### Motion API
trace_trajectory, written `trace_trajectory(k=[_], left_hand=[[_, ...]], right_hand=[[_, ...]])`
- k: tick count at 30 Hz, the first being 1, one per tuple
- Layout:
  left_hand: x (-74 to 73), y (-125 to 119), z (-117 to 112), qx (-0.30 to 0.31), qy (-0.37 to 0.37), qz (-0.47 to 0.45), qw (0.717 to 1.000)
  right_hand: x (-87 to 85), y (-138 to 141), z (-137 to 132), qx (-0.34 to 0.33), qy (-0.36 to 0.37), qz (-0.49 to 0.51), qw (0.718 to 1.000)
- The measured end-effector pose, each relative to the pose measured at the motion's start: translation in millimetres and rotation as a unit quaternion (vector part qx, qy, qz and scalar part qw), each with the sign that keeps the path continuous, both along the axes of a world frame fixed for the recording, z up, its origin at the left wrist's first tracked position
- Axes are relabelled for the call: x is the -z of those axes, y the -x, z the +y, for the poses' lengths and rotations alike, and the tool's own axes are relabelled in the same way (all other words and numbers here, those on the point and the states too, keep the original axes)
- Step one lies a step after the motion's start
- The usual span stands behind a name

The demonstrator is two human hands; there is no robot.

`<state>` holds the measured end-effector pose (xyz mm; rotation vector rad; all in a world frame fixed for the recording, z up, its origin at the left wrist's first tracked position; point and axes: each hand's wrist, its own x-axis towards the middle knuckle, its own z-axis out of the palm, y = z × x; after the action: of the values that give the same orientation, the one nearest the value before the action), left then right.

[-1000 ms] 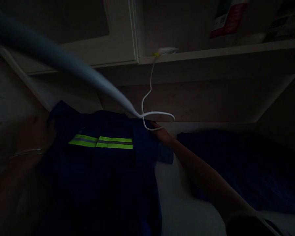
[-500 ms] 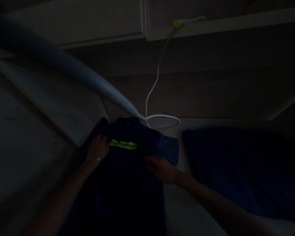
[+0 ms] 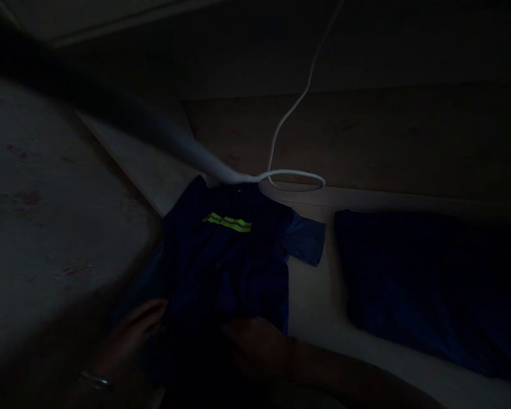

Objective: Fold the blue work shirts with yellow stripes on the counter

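A dark navy shirt (image 3: 238,267) lies spread on a pale surface, its collar toward the back wall. A yellow-green reflective strip (image 3: 227,222) crosses its chest, and a lighter blue short sleeve (image 3: 304,238) sticks out at the right. My left hand (image 3: 142,321), a bracelet on its wrist, is closed at the shirt's left edge with its fingertips against the cloth. Over the lower right part, my right hand (image 3: 257,343) has its fingers curled into the fabric. Deep shadow hides much of both hands and the bottom of the shirt.
Another dark blue cloth (image 3: 426,289) lies to the right. A white cable (image 3: 298,105) hangs down and loops above the collar. A thick pale tube or bar (image 3: 195,156) slants in from the upper left, close to the camera. Panels (image 3: 123,153) rise at the left and back.
Both my hands have moved down the shirt, from chest height to its lower part. The view has tilted down, and the cable's yellow end has left the picture.
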<state>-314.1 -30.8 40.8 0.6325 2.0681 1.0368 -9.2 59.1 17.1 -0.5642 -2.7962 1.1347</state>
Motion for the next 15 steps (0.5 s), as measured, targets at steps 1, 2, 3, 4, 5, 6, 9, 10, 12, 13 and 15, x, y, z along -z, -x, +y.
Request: trace_trajectory(k=[1, 2, 3, 4, 5, 6, 9, 10, 12, 13, 15], left_hand=[[-12.4, 9, -1, -0.035, -0.042, -0.038, 0.998], [-23.7, 17, -3, -0.064, -0.069, -0.057, 0.994], [-32.5, 23, -5, -0.075, -0.072, -0.046, 0.993], [-37.6, 26, -7, -0.067, -0.053, -0.01, 0.996], [-38.0, 26, -9, -0.043, -0.018, 0.03, 0.998], [-33.7, 21, -11, -0.011, 0.018, 0.062, 0.998], [-0.7, -12, -16, 0.095, 0.073, 0.128, 0.985], [12.1, -26, -17, 0.135, 0.081, 0.168, 0.973], [31.3, -47, -19, 0.205, 0.105, 0.26, 0.938], [35.7, -53, -20, 0.232, 0.123, 0.301, 0.917], [33.1, -52, -20, 0.262, 0.168, 0.349, 0.884]], right_hand=[[-8.0, 2, 3, -0.028, 0.007, 0.04, 0.999], [-17.1, 2, 5, -0.043, 0.019, 0.079, 0.996], [-26.4, 2, 7, -0.04, 0.031, 0.114, 0.992], [-34.8, 2, 9, -0.023, 0.043, 0.142, 0.989], [-41.6, 2, 11, 0.001, 0.052, 0.162, 0.985], [-46.1, 1, 13, 0.024, 0.059, 0.172, 0.983], [-43.8, -4, 16, 0.049, 0.08, 0.146, 0.985], [-38.7, -7, 16, 0.045, 0.092, 0.125, 0.987], [-25.8, -16, 15, 0.044, 0.121, 0.088, 0.988], [-19.7, -21, 14, 0.055, 0.139, 0.077, 0.986], [-11.7, -32, 13, 0.102, 0.179, 0.074, 0.976]])
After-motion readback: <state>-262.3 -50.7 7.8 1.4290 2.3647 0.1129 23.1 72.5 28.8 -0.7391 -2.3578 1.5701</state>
